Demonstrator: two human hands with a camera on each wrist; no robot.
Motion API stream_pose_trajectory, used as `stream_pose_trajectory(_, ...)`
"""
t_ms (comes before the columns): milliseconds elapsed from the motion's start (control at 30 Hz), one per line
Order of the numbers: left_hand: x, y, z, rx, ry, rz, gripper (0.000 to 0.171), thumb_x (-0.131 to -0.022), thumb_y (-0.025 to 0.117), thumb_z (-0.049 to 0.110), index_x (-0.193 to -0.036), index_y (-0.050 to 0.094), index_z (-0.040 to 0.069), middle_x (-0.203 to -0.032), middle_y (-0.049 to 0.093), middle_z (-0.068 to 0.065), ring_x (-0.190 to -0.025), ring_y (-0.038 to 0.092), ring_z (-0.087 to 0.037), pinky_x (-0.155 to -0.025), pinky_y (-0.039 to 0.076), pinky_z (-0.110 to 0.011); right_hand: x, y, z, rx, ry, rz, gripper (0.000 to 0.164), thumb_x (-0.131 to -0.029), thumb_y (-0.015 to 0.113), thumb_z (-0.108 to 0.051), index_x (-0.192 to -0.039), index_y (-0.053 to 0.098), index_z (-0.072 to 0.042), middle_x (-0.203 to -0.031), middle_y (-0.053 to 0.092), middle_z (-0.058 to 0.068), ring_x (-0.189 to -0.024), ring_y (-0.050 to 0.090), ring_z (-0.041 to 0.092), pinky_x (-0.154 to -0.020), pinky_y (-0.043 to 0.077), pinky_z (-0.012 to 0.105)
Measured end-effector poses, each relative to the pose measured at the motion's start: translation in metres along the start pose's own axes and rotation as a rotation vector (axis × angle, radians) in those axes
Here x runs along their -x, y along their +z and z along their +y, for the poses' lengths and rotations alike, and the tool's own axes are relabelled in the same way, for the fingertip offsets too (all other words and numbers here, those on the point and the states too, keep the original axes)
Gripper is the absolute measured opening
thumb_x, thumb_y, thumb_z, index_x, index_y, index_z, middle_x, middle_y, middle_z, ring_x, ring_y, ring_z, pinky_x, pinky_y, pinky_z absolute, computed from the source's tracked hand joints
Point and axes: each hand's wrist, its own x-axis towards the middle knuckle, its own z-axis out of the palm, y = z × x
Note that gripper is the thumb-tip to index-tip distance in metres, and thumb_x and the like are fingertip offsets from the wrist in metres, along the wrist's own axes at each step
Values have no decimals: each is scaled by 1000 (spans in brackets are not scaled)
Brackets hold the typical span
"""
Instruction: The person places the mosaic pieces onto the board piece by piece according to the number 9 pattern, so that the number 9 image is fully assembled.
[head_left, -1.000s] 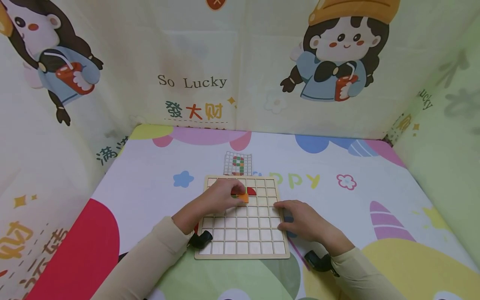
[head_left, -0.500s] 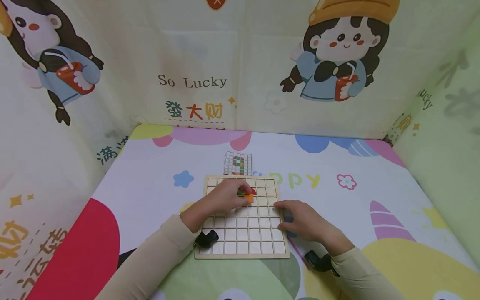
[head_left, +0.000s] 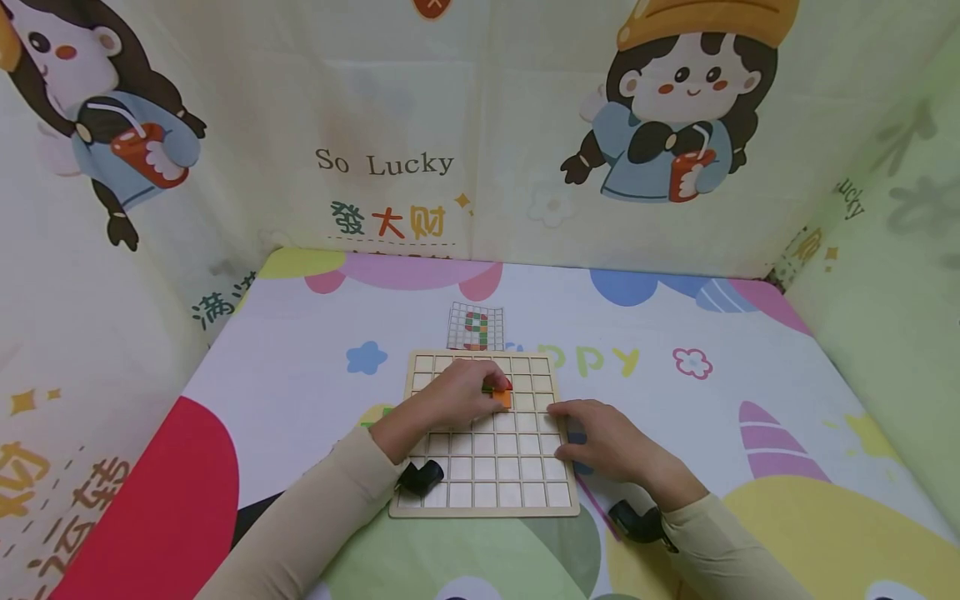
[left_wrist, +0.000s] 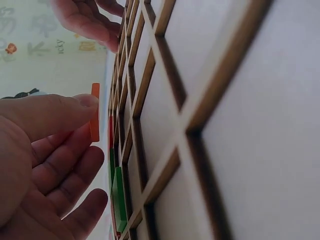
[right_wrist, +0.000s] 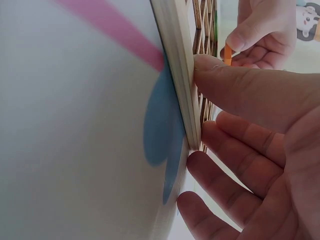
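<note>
Between thumb and fingers, my left hand (head_left: 453,396) pinches an orange square tile (head_left: 502,401) over the upper part of a wooden grid board (head_left: 487,468). In the left wrist view the tile (left_wrist: 95,120) stands on edge, apart from the board. A red tile (head_left: 509,384) shows just beyond the fingertips, and a green tile (left_wrist: 120,200) sits in the grid; the hand covers other cells. My right hand (head_left: 611,442) rests on the board's right edge, thumb and fingertips touching the frame, fingers relaxed.
A small printed card (head_left: 477,327) with a coloured grid pattern lies behind the board. Bits of green (head_left: 386,412) peek out beside the left forearm, mostly hidden. A black wrist camera (head_left: 422,477) hangs over the board's lower left. Patterned cloth walls (head_left: 517,167) surround the table.
My left hand has moved right across the board with the orange tile, and now covers more of the red tile. The right hand and board have stayed in place.
</note>
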Motion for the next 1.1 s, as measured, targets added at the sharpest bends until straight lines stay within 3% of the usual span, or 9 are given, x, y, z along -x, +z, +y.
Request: stream_pose_trajectory(1100,-7,4,-1,-85,46,-8,16,-86,76,10,-99,68,14,-94,66,7,-96,57,-16,-90,47,-34,-1,2,2,-3,17,-3,51,-85,79,-16,-131,62,-1,-129,63,13,-123,54,37,-103,41,54)
